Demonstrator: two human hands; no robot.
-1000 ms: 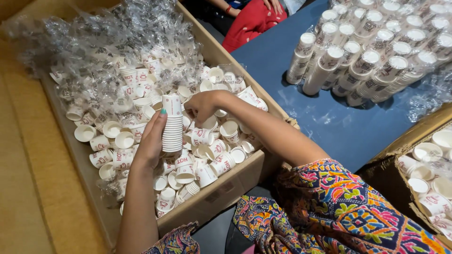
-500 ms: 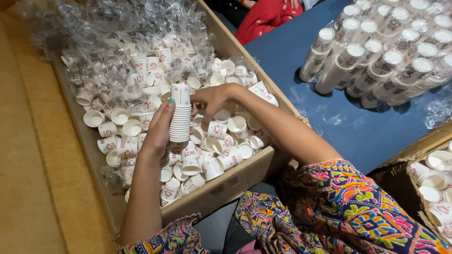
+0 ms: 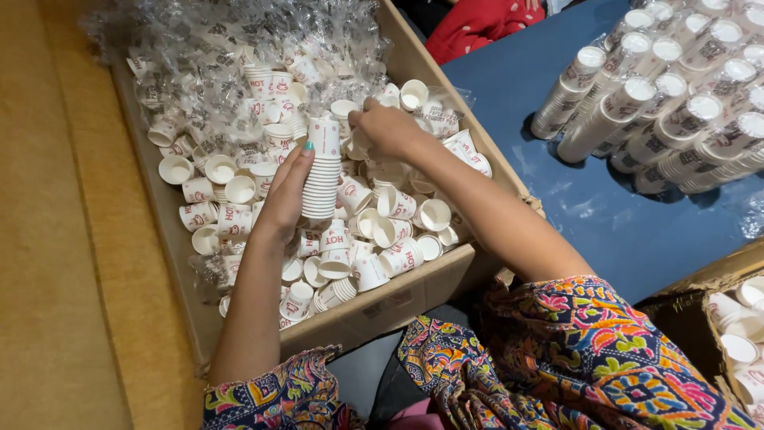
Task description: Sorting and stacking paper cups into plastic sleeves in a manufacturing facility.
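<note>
My left hand [image 3: 285,199] grips the paper cup stack [image 3: 321,170]; right hand [image 3: 387,130], at its 1 o'clock, pinches loose cups [image 3: 395,203] in the cardboard box [image 3: 402,295].

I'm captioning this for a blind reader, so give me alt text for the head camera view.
A person's left hand holds a tall stack of small white paper cups above a cardboard box full of loose cups, while the right hand reaches among the loose cups just beyond it. To the right, finished cup stacks lie on a blue table.
</note>
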